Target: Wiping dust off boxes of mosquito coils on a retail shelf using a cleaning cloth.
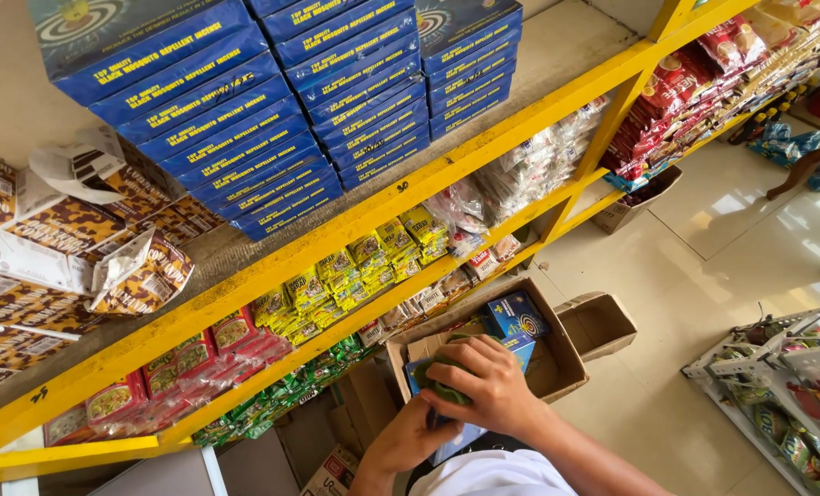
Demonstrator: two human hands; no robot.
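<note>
The right hand (485,378) is pressing a green cloth (450,390) with curled fingers onto a blue box (442,404), above the open cardboard box (557,363). The left hand (412,439) is gripping the blue box from below, fingers closed.

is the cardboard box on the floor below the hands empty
No, the open cardboard box holds blue boxes.

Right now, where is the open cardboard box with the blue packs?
In the head view, the box sits on the floor at lower centre, below the yellow shelves, just beyond both hands.
</note>
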